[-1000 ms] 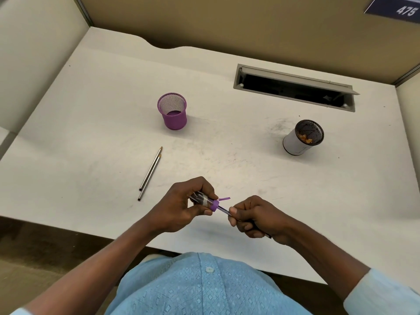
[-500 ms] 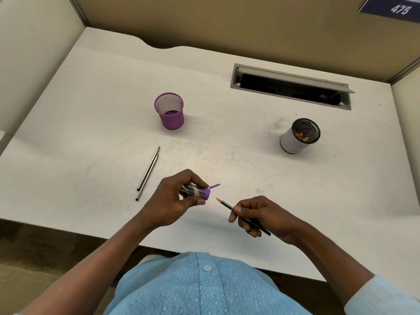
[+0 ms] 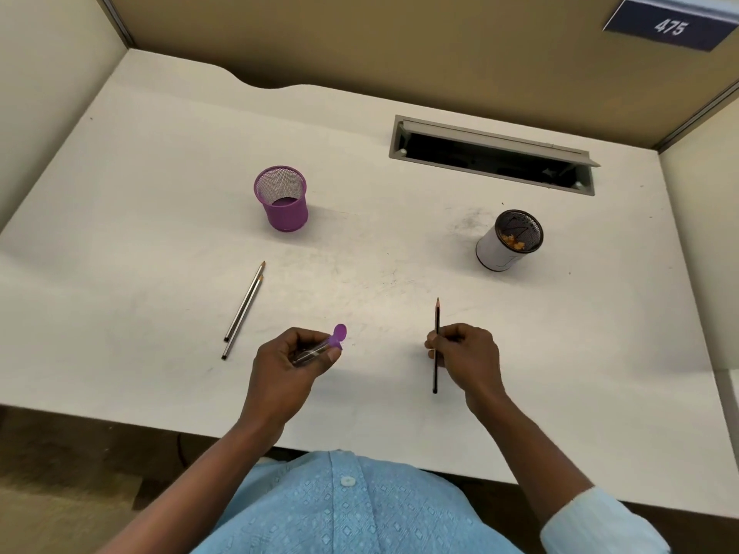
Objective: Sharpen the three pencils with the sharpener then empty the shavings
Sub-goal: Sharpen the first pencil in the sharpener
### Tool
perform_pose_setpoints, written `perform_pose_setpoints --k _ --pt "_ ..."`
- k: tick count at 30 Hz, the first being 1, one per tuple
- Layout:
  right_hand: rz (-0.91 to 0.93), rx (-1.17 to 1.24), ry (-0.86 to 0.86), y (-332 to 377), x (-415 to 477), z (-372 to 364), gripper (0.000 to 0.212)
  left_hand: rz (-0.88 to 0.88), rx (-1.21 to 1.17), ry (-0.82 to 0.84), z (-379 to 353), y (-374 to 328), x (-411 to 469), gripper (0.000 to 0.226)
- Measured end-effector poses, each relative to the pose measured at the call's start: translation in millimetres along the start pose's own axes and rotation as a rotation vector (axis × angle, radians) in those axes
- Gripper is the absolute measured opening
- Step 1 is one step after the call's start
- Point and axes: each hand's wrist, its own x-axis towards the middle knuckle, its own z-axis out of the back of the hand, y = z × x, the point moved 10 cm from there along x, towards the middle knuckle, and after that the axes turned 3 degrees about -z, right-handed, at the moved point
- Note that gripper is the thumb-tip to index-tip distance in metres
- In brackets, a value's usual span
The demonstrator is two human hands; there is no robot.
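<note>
My left hand (image 3: 290,363) grips a clear tube-shaped sharpener (image 3: 320,347) with a purple end and an open purple flap lid, held just above the white desk (image 3: 160,233). My right hand (image 3: 466,355) holds a dark pencil (image 3: 437,313) nearly upright, its sharp tip pointing away from me. The two hands are well apart. Two more pencils (image 3: 244,309) lie side by side on the desk to the left, tips pointing away. A white cup (image 3: 506,247) with a dark mesh inside holds orange-brown shavings at the right.
A purple mesh pencil cup (image 3: 283,199) stands empty at the centre left. A grey cable slot (image 3: 492,155) is cut into the desk at the back right. Beige partition walls enclose the desk on three sides. The near desk edge runs just in front of my body.
The pencil has come out of the sharpener. My right hand moved to the right and turned the pencil upright; my left hand shifted slightly left with the sharpener.
</note>
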Motion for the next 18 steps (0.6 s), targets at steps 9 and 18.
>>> perform_pose_setpoints --k 9,18 --pt "0.054 -0.225 -0.289 6 33 24 0.010 0.010 0.044 -0.013 -1 4 -6 0.018" --pt "0.026 -0.346 -0.369 6 48 27 0.019 0.012 0.076 -0.005 -7 4 -13 0.018"
